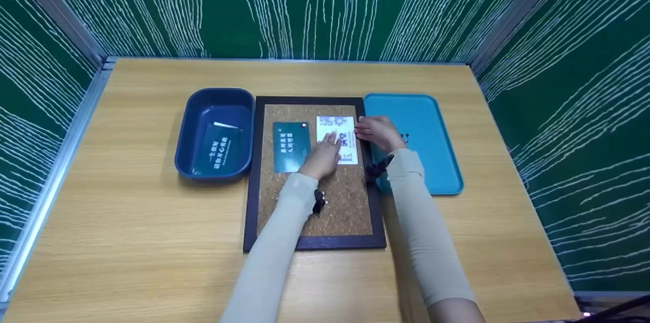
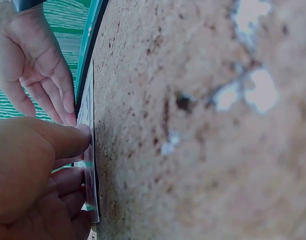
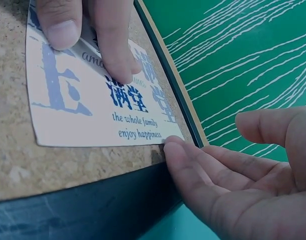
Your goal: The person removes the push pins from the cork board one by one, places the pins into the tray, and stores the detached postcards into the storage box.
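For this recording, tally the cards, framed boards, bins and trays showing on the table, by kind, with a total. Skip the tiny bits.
Cards: 3 (white card, green card, bin card; any beneath that last one would be hidden)
Framed boards: 1 (cork board)
Bins: 1 (dark blue bin)
Trays: 1 (light blue tray)
Total: 6

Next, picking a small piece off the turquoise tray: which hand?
Probably the right hand: it's beside the small pieces on the turquoise tray, while the left hand rests on the white printed card.
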The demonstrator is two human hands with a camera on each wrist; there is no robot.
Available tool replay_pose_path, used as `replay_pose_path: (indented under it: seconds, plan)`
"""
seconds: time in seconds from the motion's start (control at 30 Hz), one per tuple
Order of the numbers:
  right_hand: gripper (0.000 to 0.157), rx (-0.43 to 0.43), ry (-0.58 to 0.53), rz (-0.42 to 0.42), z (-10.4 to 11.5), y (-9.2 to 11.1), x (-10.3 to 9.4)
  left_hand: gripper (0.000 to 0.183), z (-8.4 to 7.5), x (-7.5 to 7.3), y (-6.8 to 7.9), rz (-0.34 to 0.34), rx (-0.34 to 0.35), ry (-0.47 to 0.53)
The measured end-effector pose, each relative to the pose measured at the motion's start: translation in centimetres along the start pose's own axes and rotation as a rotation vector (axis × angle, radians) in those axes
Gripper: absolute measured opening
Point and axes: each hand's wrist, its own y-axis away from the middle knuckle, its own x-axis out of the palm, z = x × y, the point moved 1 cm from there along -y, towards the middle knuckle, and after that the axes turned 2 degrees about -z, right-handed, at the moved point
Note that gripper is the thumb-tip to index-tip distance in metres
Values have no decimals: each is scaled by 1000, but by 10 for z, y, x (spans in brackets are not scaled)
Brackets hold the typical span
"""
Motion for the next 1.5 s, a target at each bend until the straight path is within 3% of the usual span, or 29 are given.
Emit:
replay_pose_path:
  seconds: [0.67, 1.13, 1.33, 1.5]
  plan:
    - [51, -20, 30, 6, -1, -3, 2, 50, 1, 2, -3, 8, -9, -14]
    - [40, -34, 58, -66, -3, -5, 6, 50, 1, 2, -2, 2, -12, -1]
    - [31, -49, 11, -97, -4, -6, 9, 50, 2, 2, -2, 0, -3, -2]
    - [35, -54, -27, -98, -6, -5, 10, 50, 2, 3, -2, 4, -2, -6]
